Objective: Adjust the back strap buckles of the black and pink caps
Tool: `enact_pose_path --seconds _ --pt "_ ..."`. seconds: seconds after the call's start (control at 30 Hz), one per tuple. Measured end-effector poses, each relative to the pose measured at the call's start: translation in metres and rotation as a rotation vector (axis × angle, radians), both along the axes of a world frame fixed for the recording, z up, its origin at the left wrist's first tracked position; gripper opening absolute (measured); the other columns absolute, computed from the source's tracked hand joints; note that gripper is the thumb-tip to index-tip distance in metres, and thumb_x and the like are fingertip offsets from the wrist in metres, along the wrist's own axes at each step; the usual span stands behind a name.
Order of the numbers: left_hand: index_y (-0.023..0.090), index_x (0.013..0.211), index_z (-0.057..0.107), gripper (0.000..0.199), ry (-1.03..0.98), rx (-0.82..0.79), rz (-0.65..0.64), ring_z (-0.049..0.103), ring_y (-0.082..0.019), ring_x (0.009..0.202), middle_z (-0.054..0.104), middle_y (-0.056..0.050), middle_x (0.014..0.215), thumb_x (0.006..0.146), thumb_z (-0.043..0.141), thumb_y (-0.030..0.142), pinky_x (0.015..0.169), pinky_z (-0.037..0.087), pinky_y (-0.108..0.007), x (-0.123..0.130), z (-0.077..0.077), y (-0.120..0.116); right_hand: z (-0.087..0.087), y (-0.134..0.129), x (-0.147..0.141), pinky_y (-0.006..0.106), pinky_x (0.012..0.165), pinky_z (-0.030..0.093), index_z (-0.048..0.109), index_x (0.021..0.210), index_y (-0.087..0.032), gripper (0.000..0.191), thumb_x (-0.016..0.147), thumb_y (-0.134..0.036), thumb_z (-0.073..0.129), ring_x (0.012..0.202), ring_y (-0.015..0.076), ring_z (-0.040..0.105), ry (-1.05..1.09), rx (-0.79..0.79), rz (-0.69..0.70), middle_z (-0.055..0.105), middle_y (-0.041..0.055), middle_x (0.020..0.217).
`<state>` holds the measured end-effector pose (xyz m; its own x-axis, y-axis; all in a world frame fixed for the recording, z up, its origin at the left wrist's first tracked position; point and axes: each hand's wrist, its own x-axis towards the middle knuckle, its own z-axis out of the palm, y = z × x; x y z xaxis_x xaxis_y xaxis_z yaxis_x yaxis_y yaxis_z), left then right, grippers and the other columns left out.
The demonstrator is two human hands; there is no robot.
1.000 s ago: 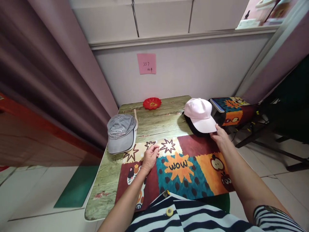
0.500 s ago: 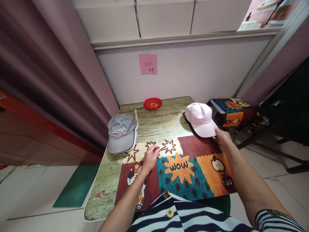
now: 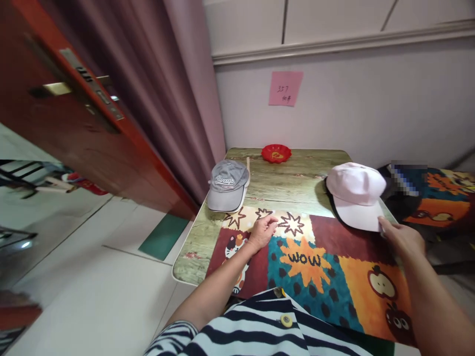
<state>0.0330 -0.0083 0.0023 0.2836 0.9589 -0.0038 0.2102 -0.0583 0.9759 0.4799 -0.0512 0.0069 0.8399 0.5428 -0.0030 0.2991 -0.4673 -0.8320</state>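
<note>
At the right side of the table, my right hand pinches the brim of a pale pink cap. A dark cap edge shows beneath that cap, along its left side. My left hand rests on the patterned mat, fingers loosely bent and holding nothing. To its upper left lies a grey cap with "Always" lettering on the front. A light-coloured brim and strap peek out from under the grey cap.
A red scalloped dish sits at the back of the wooden-patterned table. Behind it, a pink note is stuck on the wall. Left of the table are a curtain and a reddish-brown door. Another patterned surface stands at the right.
The view has swung left, bringing the door in and shifting the table rightward. My right hand stays on the pale pink cap's brim, and my left hand remains on the mat.
</note>
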Motion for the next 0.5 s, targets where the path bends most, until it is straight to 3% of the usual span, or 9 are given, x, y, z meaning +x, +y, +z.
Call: enact_pose_path --seconds 0.07,0.13,0.2,0.27,0.3,0.37,0.43,0.5 --pt "0.017 0.094 0.071 0.023 0.002 0.008 0.008 0.059 -0.012 0.06 0.066 0.0 0.074 0.085 0.059 0.033 0.062 0.047 -0.024 0.0 -0.001 -0.001 0.003 -0.006 0.008 0.069 0.075 0.043 0.049 0.049 -0.029 0.043 0.051 -0.051 0.087 0.061 0.0339 0.056 -0.116 -0.209 -0.05 0.034 -0.0005 0.054" --pt "0.017 0.094 0.071 0.021 0.016 0.028 0.012 0.058 -0.012 0.061 0.065 0.0 0.072 0.085 0.058 0.031 0.062 0.046 -0.024 0.0 -0.001 -0.002 0.01 -0.009 0.005 0.071 0.075 0.04 0.055 0.057 -0.032 0.039 0.052 -0.054 0.086 0.062 0.0349 0.056 -0.204 -0.235 -0.131 0.035 -0.0009 0.056" --pt "0.017 0.093 0.072 0.02 0.038 0.055 0.011 0.058 -0.012 0.062 0.065 0.0 0.072 0.085 0.058 0.028 0.063 0.045 -0.023 0.0 0.0 -0.002 0.02 -0.008 -0.013 0.069 0.076 0.042 0.068 0.082 -0.035 0.03 0.065 -0.057 0.077 0.065 0.036 0.058 -0.322 -0.075 -0.143 0.042 0.0016 0.059" --pt "0.017 0.091 0.073 0.019 0.06 0.087 0.012 0.058 -0.012 0.064 0.066 0.0 0.073 0.084 0.058 0.026 0.064 0.044 -0.023 -0.001 0.002 -0.002 0.029 0.0 -0.045 0.064 0.079 0.045 0.07 0.112 -0.034 0.04 0.08 -0.058 0.066 0.068 0.0349 0.06 -0.414 0.142 -0.064 0.051 0.0037 0.062" --pt "0.017 0.09 0.073 0.018 0.069 0.098 0.013 0.057 -0.013 0.065 0.065 -0.001 0.073 0.084 0.058 0.026 0.064 0.043 -0.023 -0.001 0.003 -0.002 0.032 0.007 -0.066 0.06 0.078 0.047 0.07 0.117 -0.032 0.044 0.082 -0.058 0.064 0.067 0.0323 0.061 -0.419 0.235 -0.008 0.055 0.0041 0.065" --pt "0.016 0.09 0.073 0.019 0.081 0.103 0.01 0.056 -0.013 0.064 0.064 0.0 0.07 0.084 0.058 0.026 0.063 0.042 -0.023 -0.001 0.005 -0.002 0.035 0.026 -0.111 0.047 0.065 0.05 0.074 0.11 -0.026 0.043 0.083 -0.058 0.064 0.057 0.0237 0.057 -0.237 0.385 0.139 0.06 0.0036 0.066" --pt "0.016 0.091 0.074 0.02 0.089 0.093 0.005 0.055 -0.013 0.062 0.061 0.001 0.066 0.085 0.057 0.026 0.062 0.042 -0.023 0.0 0.006 -0.003 0.033 0.05 -0.154 0.033 0.047 0.042 0.074 0.097 -0.019 0.046 0.077 -0.06 0.07 0.05 0.0161 0.05 0.095 0.485 0.28 0.06 0.0019 0.064" --pt "0.016 0.091 0.074 0.02 0.096 0.085 0.005 0.055 -0.012 0.062 0.06 0.001 0.065 0.085 0.056 0.025 0.062 0.042 -0.022 0.0 0.005 -0.003 0.029 0.075 -0.189 0.025 0.042 0.035 0.072 0.091 -0.016 0.046 0.073 -0.059 0.074 0.048 0.0114 0.046 0.308 0.558 0.368 0.057 -0.0012 0.06"
